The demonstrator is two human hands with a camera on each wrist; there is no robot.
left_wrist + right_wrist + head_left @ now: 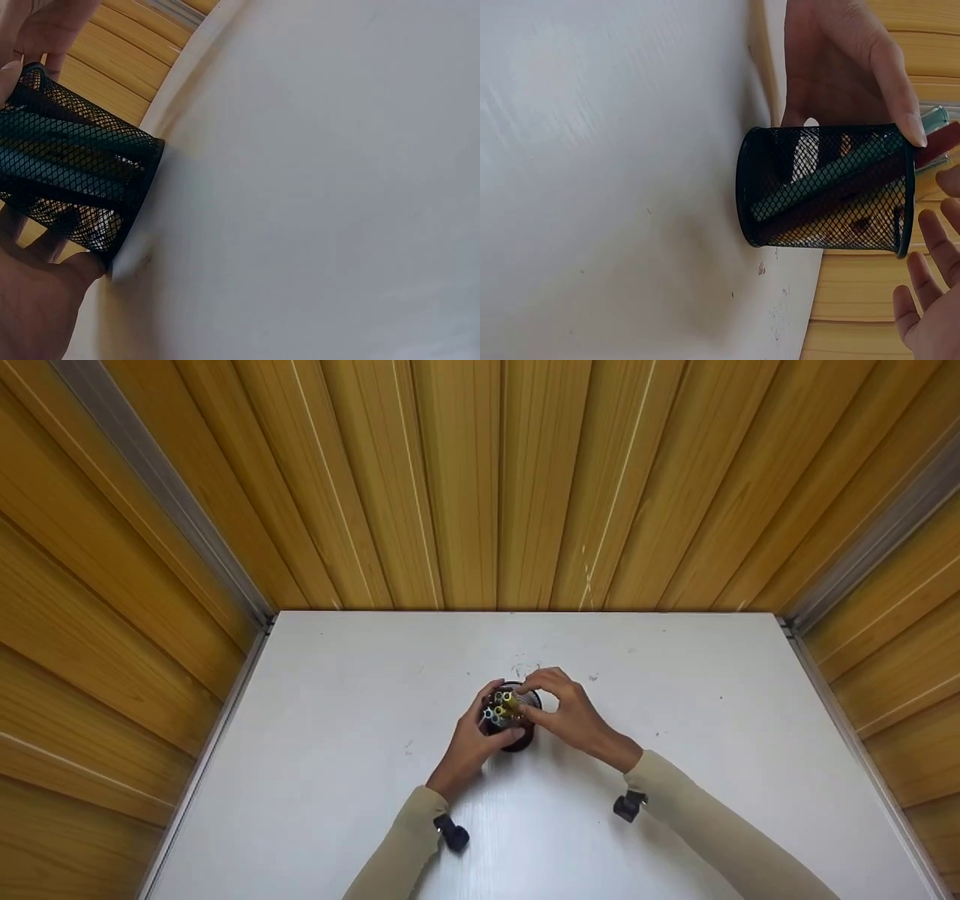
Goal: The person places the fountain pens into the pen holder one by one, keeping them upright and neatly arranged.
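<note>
A black mesh pen holder stands at the middle of the white table, filled with several pens, yellow, grey and dark. My left hand grips the holder from its left side, thumb on the rim. My right hand arches over the holder's right side, its fingertips at the pen tops. In the right wrist view the holder shows pens poking out, the left hand behind it, and the right hand's fingers loosely spread with nothing between them. The left wrist view shows the holder in my palm.
Wood-panelled walls close the table in at the back and on both sides, with metal strips in the corners. A few small dark marks lie on the tabletop behind the holder. Black wrist cameras sit on my beige sleeves.
</note>
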